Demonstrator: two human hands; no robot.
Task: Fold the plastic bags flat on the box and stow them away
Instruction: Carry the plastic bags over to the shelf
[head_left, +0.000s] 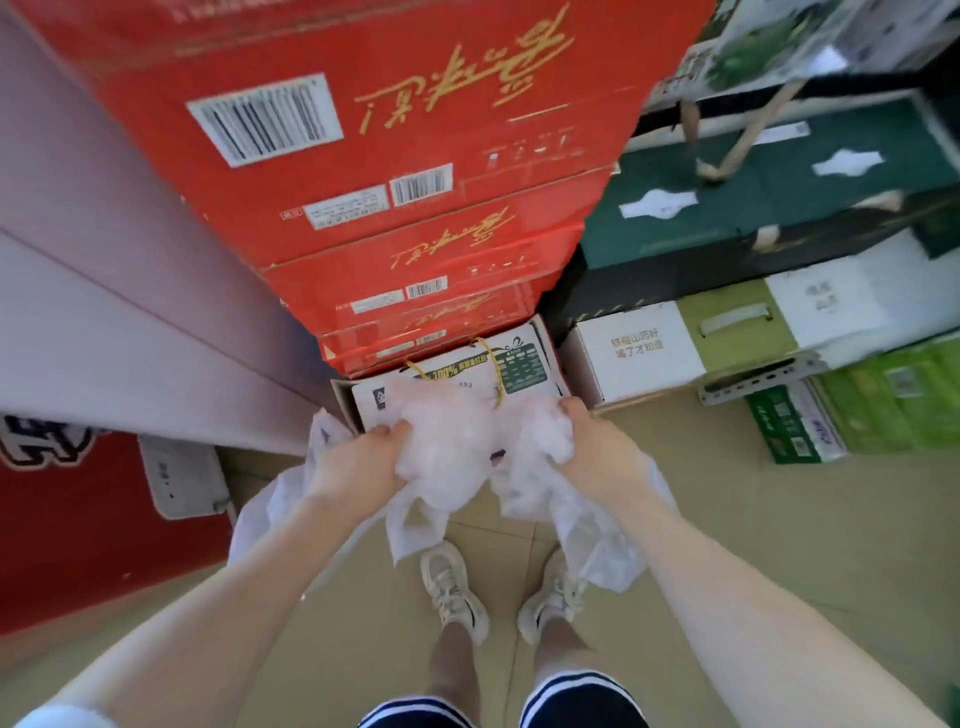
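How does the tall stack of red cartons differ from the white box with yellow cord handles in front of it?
The stack of red cartons is red with gold script and several cartons high; the white box with yellow cord handles is single, low and white with green print. The cartons' faces are bare; crumpled plastic bags cover the white box. Both carry printed labels.

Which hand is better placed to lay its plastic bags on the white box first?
Probably the left hand: its crumpled plastic bags already hang over the white box.

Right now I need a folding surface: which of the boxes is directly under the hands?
The white box with yellow cord handles, at the foot of the red carton stack. Both hands, left and right, hold crumpled plastic bags over it.
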